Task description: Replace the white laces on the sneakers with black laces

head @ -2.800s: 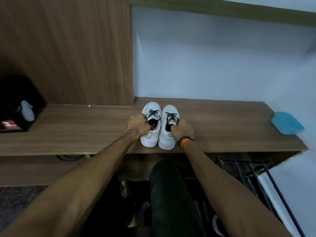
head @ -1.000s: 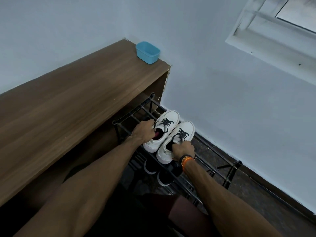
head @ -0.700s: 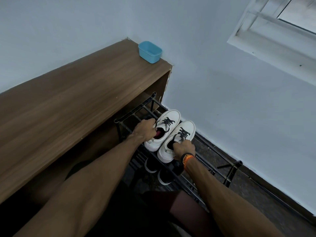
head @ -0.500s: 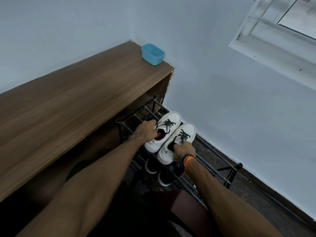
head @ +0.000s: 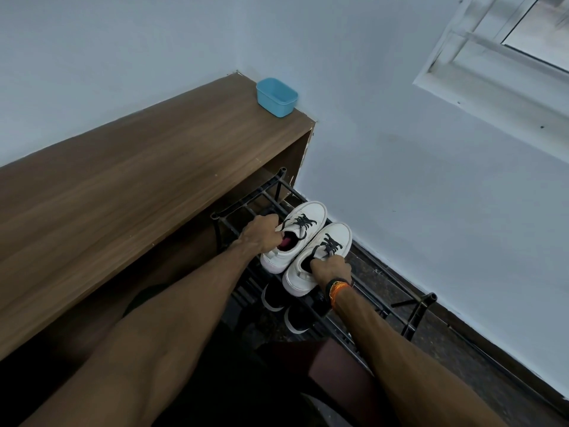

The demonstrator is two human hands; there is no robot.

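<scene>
- My left hand [head: 260, 234] grips the left white sneaker [head: 297, 234] at the near side of its opening, fingers curled over the collar; the pink lining shows just beside my knuckles.
- My right hand [head: 332, 268] grips the right white sneaker [head: 320, 260] at its opening as well, fingers curled around the edge near the tongue.
- Both sneakers already carry black laces [head: 303, 221], criss-crossed over the tongues, with loose ends trailing toward the openings.
- The two sneakers sit side by side and touching on the top tier of a black metal shoe rack [head: 409, 306], toes pointing toward the pale blue wall [head: 431, 195]. I cannot tell whether their soles rest fully on the bars.
- On my right wrist is a black band with an orange thread [head: 337, 288] beside it.
- A pair of dark shoes with white soles [head: 284, 306] sits on the lower tier, below the right sneaker.
- The rack stands just beside the end of a brown wooden surface [head: 138, 186], which runs along the wall to my left.
- A small blue plastic tub [head: 276, 97] stands at the far corner of that surface, well apart from the sneakers.
- A white window frame [head: 492, 60] fills the upper right.
</scene>
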